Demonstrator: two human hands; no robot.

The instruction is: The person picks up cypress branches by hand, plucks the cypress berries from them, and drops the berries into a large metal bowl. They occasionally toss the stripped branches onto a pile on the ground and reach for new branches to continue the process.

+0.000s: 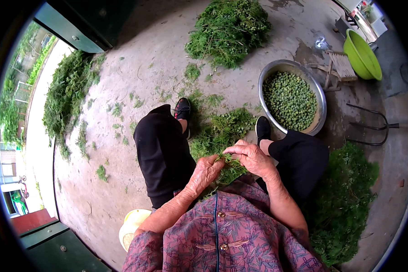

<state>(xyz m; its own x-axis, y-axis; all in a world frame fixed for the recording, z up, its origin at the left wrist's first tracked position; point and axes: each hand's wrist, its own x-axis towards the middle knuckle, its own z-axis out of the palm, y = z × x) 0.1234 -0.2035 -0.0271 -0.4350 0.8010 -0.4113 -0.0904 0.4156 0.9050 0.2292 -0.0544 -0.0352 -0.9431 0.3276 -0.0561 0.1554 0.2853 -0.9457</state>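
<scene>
My left hand [207, 170] is closed on a leafy green sprig [231, 170] over my lap. My right hand [251, 159] pinches the same greenery just to its right, fingers curled. A loose heap of green sprigs [226, 124] lies on the floor between my feet. Beyond my right foot is a wide metal basin [322, 104] holding several small round green fruits [289, 97].
Leafy piles lie ahead [226, 34], left [70, 95] and right [337, 199]. At the right are a wooden stool [342, 65], a green plastic tub [362, 54] and a metal fork [376, 127]. Dark green doors [86, 22] edge the concrete floor [113, 190]. A pale round object [131, 226] is behind my left arm.
</scene>
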